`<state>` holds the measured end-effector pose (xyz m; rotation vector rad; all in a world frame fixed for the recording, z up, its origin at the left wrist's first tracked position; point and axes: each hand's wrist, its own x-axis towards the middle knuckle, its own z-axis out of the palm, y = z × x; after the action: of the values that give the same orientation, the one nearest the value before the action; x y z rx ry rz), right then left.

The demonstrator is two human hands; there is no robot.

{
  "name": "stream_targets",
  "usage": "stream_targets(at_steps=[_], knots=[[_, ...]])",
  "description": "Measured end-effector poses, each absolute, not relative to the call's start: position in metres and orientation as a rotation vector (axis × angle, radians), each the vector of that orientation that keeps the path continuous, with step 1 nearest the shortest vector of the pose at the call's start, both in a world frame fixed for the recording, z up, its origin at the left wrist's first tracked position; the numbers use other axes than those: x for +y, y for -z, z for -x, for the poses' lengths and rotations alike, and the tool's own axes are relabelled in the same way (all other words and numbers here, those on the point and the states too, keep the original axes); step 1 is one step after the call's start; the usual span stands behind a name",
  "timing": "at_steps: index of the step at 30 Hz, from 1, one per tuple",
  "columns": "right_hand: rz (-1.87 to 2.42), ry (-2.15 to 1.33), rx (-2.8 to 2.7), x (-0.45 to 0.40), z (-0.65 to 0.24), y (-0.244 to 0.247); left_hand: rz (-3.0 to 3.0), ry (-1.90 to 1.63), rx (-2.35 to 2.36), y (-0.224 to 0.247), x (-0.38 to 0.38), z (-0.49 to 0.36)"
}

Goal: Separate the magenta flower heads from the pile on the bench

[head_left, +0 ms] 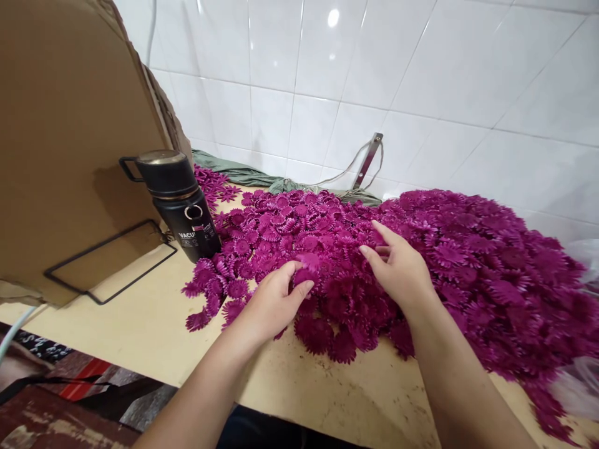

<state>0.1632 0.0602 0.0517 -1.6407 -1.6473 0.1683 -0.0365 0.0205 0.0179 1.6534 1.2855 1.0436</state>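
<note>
A wide heap of magenta artificial flower heads (449, 255) with fringed petals spreads over the table. My left hand (276, 296) is at the heap's near side, its thumb and fingers closed on a flower head (306, 274). To the right, my right hand (397, 259) hovers over or just touches the flowers, its thumb and index finger spread apart. I see nothing held in it, though its other fingers are partly hidden. Loose flower heads (344, 346) lie at the near edge of the heap, between my arms.
A black vacuum flask (180, 206) stands left of the heap, beside a large cardboard box (70, 143) and a black wire frame (133, 287). Behind lie green cloth (234, 168) and a metal bracket (369, 161) against the tiled wall (318, 62). Clear plastic (580, 386) is at right.
</note>
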Motion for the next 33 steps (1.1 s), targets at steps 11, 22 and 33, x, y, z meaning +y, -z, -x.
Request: stream_targets(at_steps=[11, 22, 33], knots=[[1.238, -0.976, -1.884, 0.025, -0.104, -0.036, -1.504, -1.157, 1.338, -0.013, 0.028, 0.028], [1.489, -0.420, -1.481, 0.062, -0.141, -0.036, -1.494, -1.220, 1.119, -0.011, 0.016, 0.026], [1.316, -0.776, -1.867, 0.018, -0.108, -0.042, -1.293, -1.285, 1.172, -0.003, 0.023, 0.023]])
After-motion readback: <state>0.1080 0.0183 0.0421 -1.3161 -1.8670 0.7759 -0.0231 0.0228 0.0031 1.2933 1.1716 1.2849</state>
